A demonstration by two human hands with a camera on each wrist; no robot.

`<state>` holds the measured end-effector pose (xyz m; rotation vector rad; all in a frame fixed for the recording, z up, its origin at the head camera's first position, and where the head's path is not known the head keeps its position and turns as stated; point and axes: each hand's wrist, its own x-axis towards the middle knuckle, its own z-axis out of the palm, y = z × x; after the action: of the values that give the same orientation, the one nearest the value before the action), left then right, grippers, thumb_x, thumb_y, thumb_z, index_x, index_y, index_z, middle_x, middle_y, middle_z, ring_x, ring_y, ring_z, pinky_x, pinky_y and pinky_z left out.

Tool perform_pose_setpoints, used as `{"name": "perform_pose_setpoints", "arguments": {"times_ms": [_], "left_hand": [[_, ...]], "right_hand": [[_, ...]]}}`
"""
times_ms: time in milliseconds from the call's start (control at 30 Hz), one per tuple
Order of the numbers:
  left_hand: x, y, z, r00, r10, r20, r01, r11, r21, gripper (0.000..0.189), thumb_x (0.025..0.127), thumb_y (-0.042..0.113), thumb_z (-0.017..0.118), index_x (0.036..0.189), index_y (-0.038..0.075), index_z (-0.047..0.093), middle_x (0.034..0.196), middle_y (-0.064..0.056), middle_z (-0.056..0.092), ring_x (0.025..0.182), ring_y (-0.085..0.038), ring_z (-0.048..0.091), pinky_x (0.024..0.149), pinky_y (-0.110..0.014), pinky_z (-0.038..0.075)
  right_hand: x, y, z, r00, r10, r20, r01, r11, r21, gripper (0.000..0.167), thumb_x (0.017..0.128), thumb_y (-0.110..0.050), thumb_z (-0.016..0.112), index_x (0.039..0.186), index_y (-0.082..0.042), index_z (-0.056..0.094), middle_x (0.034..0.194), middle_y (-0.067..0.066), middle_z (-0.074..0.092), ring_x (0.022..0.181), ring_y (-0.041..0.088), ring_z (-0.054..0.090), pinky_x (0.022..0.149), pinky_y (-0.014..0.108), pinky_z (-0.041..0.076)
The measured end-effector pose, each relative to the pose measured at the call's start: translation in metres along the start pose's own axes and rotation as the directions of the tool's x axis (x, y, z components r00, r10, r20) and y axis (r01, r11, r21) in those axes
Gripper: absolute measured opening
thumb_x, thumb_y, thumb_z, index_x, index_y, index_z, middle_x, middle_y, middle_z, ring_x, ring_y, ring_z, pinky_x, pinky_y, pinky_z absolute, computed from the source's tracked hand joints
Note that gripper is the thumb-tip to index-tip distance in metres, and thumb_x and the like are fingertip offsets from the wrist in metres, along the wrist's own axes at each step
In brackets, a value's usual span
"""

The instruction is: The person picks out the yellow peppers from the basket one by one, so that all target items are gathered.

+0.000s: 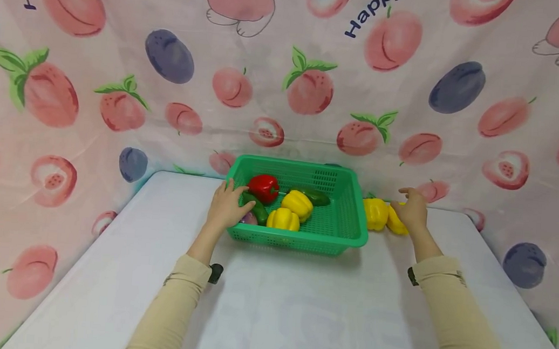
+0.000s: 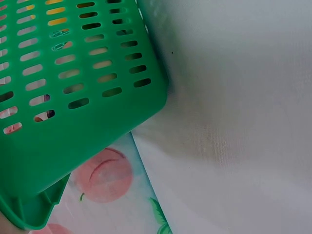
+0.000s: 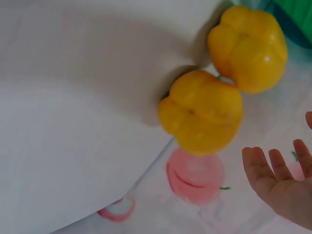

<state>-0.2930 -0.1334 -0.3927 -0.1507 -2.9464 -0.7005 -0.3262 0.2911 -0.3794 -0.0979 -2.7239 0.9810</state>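
Beside the right end of a green perforated basket (image 1: 304,240), near the white table's (image 1: 280,309) far edge, two yellow bell peppers lay side by side: an inner pepper (image 1: 375,214) just beside the basket wall and an outer pepper (image 1: 395,222) to its right. My right hand (image 1: 412,210) was above and beside the outer pepper; the right wrist view showed its fingers parted and loosely extended, clear of both peppers and holding nothing. My left hand (image 1: 226,206) lay over the basket's left rim, thumb inward and well parted from the fingers; I could not tell whether it gripped the rim.

Within the basket, a red bell pepper (image 1: 263,188) occupied the back left, with a dark green cucumber (image 1: 257,212) in front of it and a purple vegetable (image 1: 249,218), partly hidden, near the front left corner. Two further yellow bell peppers (image 1: 283,219) sat near the middle, one in front of the other, and a second cucumber (image 1: 319,198) lay behind them. Beige sleeves (image 1: 173,302) covered my forearms. Beyond the table hung a pink cloth (image 1: 269,49) printed with peaches and dark blue fruit.
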Motion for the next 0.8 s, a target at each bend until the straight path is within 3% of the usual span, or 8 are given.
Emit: {"name": "perform_pose_setpoints", "arguments": {"times_ms": [367,800], "left_hand": [[0.001,-0.003,0.000,1.000,-0.009,0.007,0.009,1.000,-0.019,0.056,0.093,0.042,0.052,0.140,0.011,0.045,0.153,-0.029,0.014,0.144,-0.044,0.009,0.118,-0.054,0.011],[0.001,-0.001,-0.002,1.000,0.002,0.008,-0.002,1.000,-0.012,0.057,0.093,0.042,0.051,0.141,0.010,0.044,0.153,-0.030,0.015,0.144,-0.044,0.010,0.118,-0.053,0.012]], "right_hand": [[-0.003,-0.045,0.009,0.997,-0.048,0.055,0.040,0.989,0.140,0.045,0.090,-0.006,0.051,0.132,0.008,0.043,0.133,0.036,0.043,0.112,0.050,0.049,0.097,0.058,0.043],[0.003,-0.088,0.011,0.978,-0.160,0.131,0.136,0.975,0.175,0.043,0.092,-0.022,0.056,0.128,0.002,0.049,0.129,0.031,0.047,0.108,0.046,0.052,0.090,0.050,0.050]]}}
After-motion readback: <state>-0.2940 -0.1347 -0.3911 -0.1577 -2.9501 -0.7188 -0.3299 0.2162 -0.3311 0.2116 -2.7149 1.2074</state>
